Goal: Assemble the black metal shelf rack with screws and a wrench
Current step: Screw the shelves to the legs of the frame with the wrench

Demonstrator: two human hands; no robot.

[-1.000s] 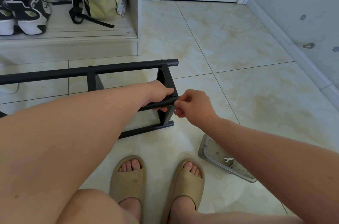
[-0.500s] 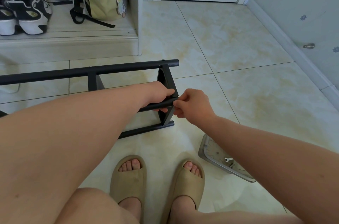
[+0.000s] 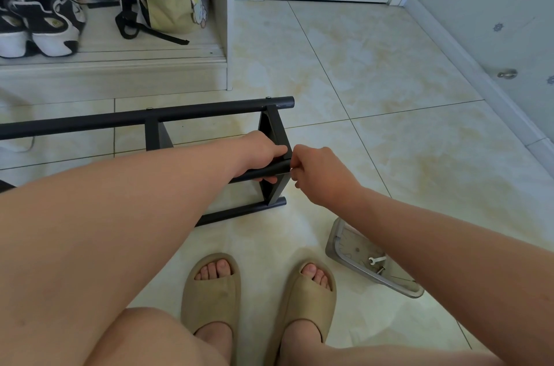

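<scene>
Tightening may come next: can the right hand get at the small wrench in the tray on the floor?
Probably yes. The wrench lies uncovered in the open tray, close by the right forearm; the right hand must first release the rack.

Bare floor (image 3: 389,71) wide open right of the rack (image 3: 180,113), cupboard (image 3: 120,74) close behind it, tray (image 3: 338,242) low on the right, slippers (image 3: 212,290) just below, wall (image 3: 494,5) far right.

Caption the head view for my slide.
Left hand grips a tube of the black rack, right hand pinches at its end; wrench lies in the tray.
</scene>
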